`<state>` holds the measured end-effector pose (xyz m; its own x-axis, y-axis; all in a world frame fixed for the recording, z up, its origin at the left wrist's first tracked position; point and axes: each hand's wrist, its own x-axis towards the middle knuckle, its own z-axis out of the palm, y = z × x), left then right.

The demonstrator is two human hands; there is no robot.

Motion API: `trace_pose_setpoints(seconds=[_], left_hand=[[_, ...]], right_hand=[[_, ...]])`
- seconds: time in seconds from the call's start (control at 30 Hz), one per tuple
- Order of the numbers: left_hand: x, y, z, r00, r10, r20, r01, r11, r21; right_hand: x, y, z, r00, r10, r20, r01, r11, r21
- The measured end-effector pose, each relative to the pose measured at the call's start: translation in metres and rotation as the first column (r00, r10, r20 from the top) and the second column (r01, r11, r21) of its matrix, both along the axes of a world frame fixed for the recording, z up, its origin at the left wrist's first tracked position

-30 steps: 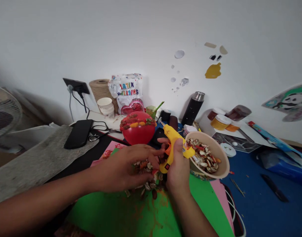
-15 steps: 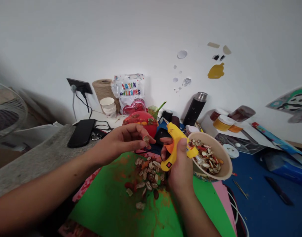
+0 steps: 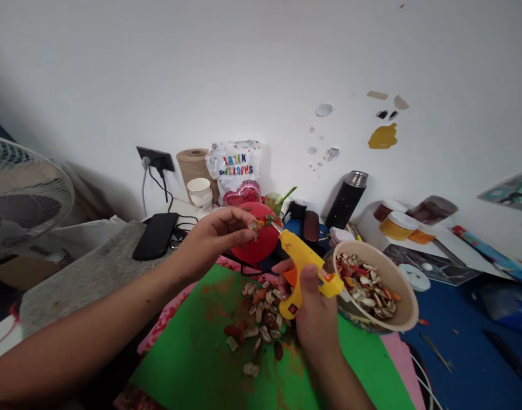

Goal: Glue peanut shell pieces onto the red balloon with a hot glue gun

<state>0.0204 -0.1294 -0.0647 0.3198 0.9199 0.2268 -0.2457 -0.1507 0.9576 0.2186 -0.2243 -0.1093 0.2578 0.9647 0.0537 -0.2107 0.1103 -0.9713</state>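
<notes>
Between the thumb and fingers of my left hand [image 3: 229, 232] is a small peanut shell piece [image 3: 254, 226]. My right hand [image 3: 314, 304] is wrapped round a yellow glue gun [image 3: 306, 256], its nozzle pointing up and left, close to the shell. Just behind them sits a red balloon [image 3: 253, 249] with coloured shell pieces stuck along its upper part. Below my hands a heap of peanut shells [image 3: 265, 304], some painted, lies on a green sheet [image 3: 192, 353] smeared with orange paint.
On the right a beige bowl [image 3: 408, 310] holds many shells. Behind it stand a black flask [image 3: 346, 199] and paint jars [image 3: 398, 225]. A phone [image 3: 155, 236], paper cups [image 3: 200, 193], a twine roll [image 3: 188, 165] and a balloon packet [image 3: 235, 171] are back left. A fan [image 3: 25, 193] stands far left.
The view has shifted, so the scene sits lower and further right. The glue gun's nozzle and the shell piece in my left hand have come closer together. The balloon appears turned or tilted differently.
</notes>
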Motion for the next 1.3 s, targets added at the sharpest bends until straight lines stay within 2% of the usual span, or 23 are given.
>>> trace_pose_setpoints(seconds=[0.27, 0.47, 0.67, 1.03, 1.3], left_hand=[[0.001, 0.003, -0.007, 1.0, 0.012, -0.007, -0.012, 1.0, 0.01], [0.001, 0.005, -0.01, 1.0, 0.004, -0.003, -0.004, 1.0, -0.001], [0.003, 0.003, -0.012, 1.0, -0.001, 0.014, 0.001, 1.0, -0.025], [0.003, 0.001, -0.011, 1.0, -0.014, 0.005, 0.014, 1.0, -0.021], [0.003, 0.001, -0.011, 1.0, -0.013, 0.006, 0.013, 1.0, -0.009]], right_hand=[[-0.001, -0.003, -0.009, 0.993, 0.0, 0.12, 0.002, 1.0, -0.019], [-0.001, 0.0, -0.017, 0.986, -0.042, 0.159, 0.038, 0.999, 0.03], [-0.005, 0.001, -0.019, 0.973, -0.093, 0.212, 0.061, 0.986, 0.155], [-0.006, 0.001, -0.015, 0.964, -0.136, 0.227, 0.101, 0.982, 0.159], [-0.007, 0.001, -0.011, 0.966, -0.127, 0.226, 0.087, 0.98, 0.178]])
